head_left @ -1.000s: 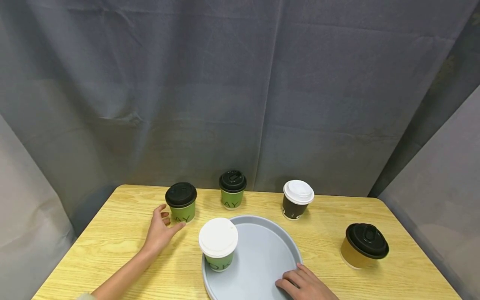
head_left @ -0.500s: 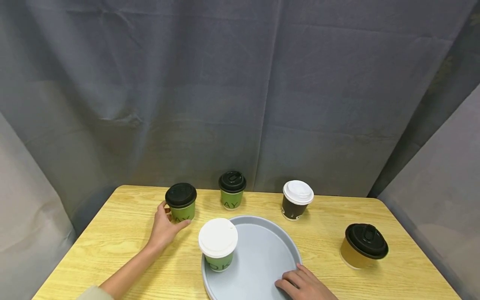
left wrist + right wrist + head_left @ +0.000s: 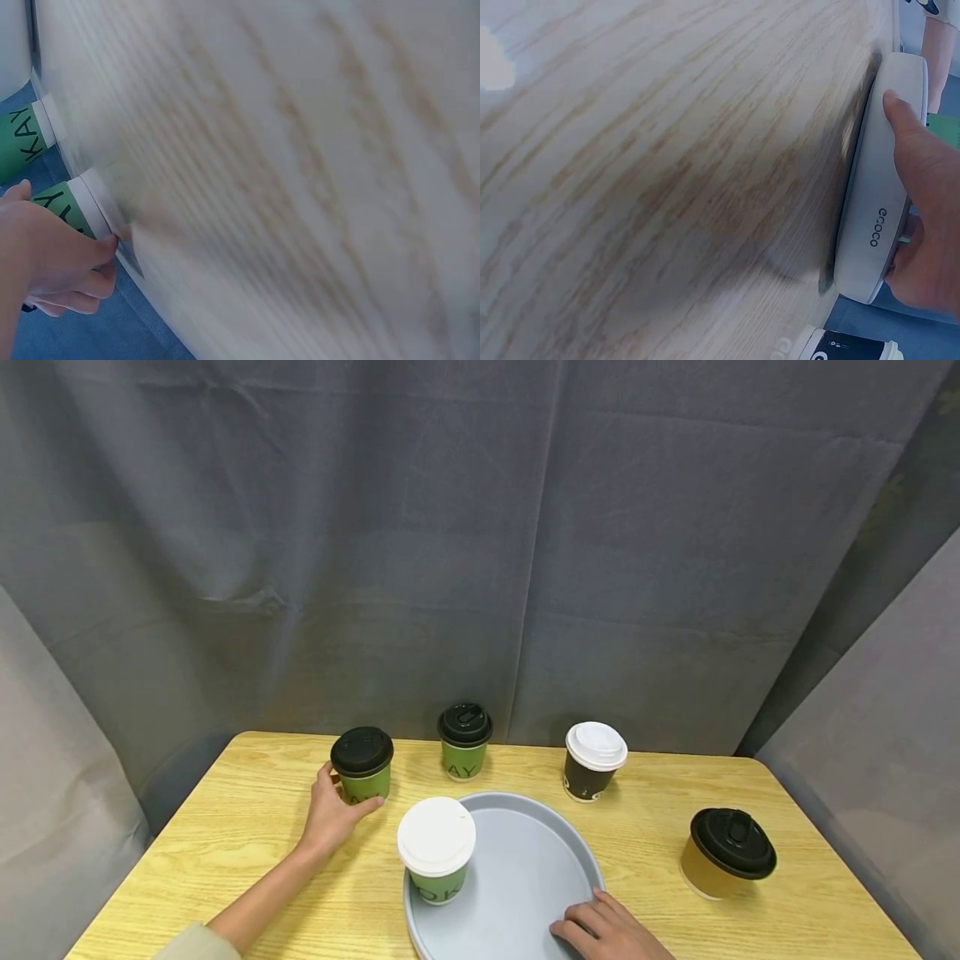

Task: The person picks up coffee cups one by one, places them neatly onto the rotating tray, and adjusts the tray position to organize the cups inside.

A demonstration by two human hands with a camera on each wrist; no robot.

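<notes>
My left hand (image 3: 330, 817) grips a green paper cup (image 3: 366, 785) with a black lid at the back left of the table. Its thumb lies across the cup's front, and the other fingers go round its left side. The left wrist view shows that hand (image 3: 64, 259) low on the cup (image 3: 73, 206). At the front, my right hand (image 3: 609, 928) holds the right rim of a round grey tray (image 3: 517, 852); in the right wrist view its thumb (image 3: 901, 112) is against the tray's outer wall (image 3: 881, 180). A larger green cup (image 3: 437, 847) with a white lid stands on the tray's left side.
Behind the tray stands another green cup (image 3: 464, 743) with a black lid. A black cup (image 3: 592, 764) with a white lid is right of it. A tan cup (image 3: 723, 856) with a black lid sits farther right. A grey curtain (image 3: 420, 568) hangs behind the wooden table (image 3: 255, 827).
My left hand has moved slightly right and closed round the green cup, its thumb now across the front. The right hand and the tray have stayed in place.
</notes>
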